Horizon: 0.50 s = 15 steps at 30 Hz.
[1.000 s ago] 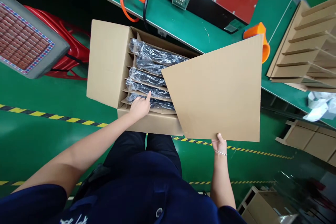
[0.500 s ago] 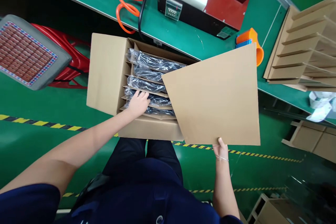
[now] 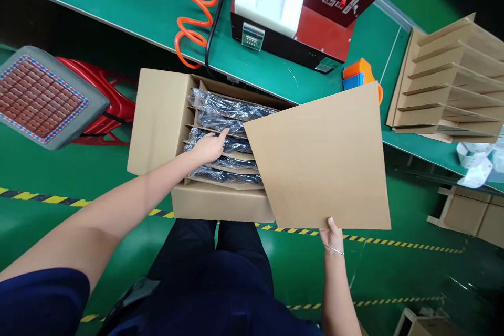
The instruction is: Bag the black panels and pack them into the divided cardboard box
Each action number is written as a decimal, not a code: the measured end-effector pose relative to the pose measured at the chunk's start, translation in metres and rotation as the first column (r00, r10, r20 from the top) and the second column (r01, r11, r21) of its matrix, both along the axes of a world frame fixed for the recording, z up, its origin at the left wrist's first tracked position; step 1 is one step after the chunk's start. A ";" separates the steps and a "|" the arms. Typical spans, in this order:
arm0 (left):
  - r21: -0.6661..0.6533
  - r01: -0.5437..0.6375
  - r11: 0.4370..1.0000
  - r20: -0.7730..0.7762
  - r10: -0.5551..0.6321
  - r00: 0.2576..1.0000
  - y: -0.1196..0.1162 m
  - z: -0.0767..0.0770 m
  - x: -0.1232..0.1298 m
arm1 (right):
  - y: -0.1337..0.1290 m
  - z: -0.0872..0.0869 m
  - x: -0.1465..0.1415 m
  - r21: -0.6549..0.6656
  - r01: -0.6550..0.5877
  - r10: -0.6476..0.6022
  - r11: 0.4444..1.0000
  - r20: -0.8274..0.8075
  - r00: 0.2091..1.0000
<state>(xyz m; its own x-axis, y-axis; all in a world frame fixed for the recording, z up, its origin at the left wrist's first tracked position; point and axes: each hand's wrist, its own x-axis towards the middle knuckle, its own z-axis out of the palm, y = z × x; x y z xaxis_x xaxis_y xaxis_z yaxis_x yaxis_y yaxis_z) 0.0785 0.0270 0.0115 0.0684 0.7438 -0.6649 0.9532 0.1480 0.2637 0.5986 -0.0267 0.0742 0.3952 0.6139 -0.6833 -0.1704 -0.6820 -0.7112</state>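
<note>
Head view: left hand (image 3: 210,148) over plastic-wrapped dark packs (image 3: 234,106); cannot tell whether its grip closes on anything. Packs in rows between cardboard dividers (image 3: 241,156), inside open carton (image 3: 222,206). Right hand (image 3: 333,237) pinches near edge of flat cardboard sheet (image 3: 323,163), thumb on top; sheet hides carton's right end. Beyond carton, green counter (image 3: 129,5) carries red-and-black machine (image 3: 325,34).

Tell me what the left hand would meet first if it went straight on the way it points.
Probably the plastic-wrapped dark item, second from the far side of the open carton, just beyond the left hand. The hand's height above it is hard to judge, so it might pass over.
</note>
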 end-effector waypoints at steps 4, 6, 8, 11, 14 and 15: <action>-0.052 -0.090 0.995 -0.084 0.086 0.993 0.023 -0.010 0.001 | -0.002 0.001 0.001 -0.004 0.008 -0.008 1.000 0.000 1.000; -0.051 -0.098 0.994 -0.106 0.093 0.990 0.027 -0.012 0.004 | -0.003 0.002 0.003 -0.008 0.015 -0.015 1.000 -0.004 1.000; -0.024 -0.079 0.997 -0.127 0.076 0.989 0.027 -0.010 0.007 | -0.005 0.001 0.004 -0.008 0.026 -0.026 1.000 -0.012 1.000; 0.076 -0.004 0.997 -0.160 0.016 0.987 0.028 0.001 0.010 | -0.006 0.000 0.007 -0.006 0.050 -0.050 0.999 -0.029 0.998; 0.166 0.090 0.982 -0.177 -0.060 0.982 0.035 0.009 0.007 | -0.008 -0.002 0.010 -0.002 0.067 -0.067 0.998 -0.036 0.997; 0.187 0.131 0.974 -0.183 -0.097 0.978 0.039 0.010 0.005 | -0.009 -0.002 0.011 -0.001 0.072 -0.072 0.997 -0.035 0.997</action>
